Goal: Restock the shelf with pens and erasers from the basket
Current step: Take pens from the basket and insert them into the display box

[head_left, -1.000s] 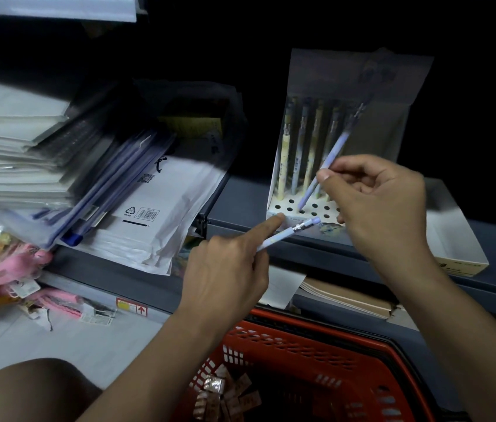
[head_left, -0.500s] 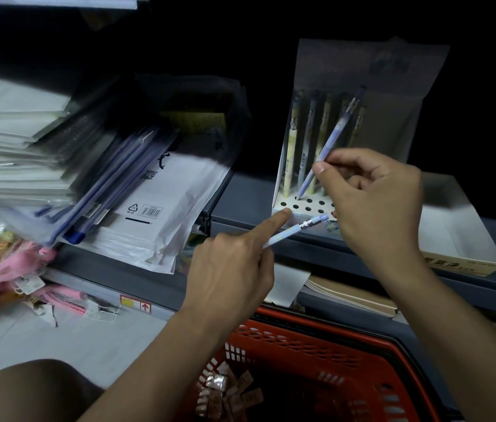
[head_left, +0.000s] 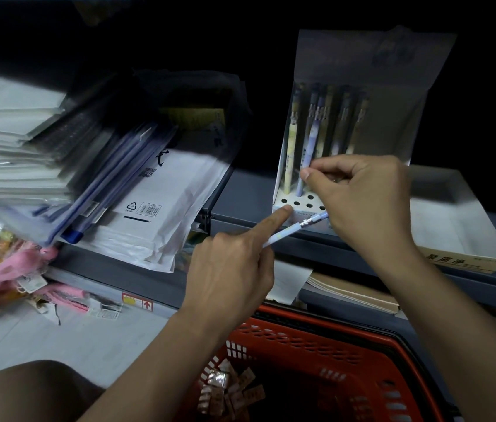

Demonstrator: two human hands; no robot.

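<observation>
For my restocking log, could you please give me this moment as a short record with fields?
left hand: grips a pen, forefinger touching the holder
right hand: pinches a purple pen standing in a holder hole
holder: several pens upright, front holes free
basket: below the hands, small packets inside
shelf: folders at left

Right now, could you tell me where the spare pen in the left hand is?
In the head view the pen lies centre frame, held by the left hand, pointing right under the right hand, just before the pen stand.
</observation>
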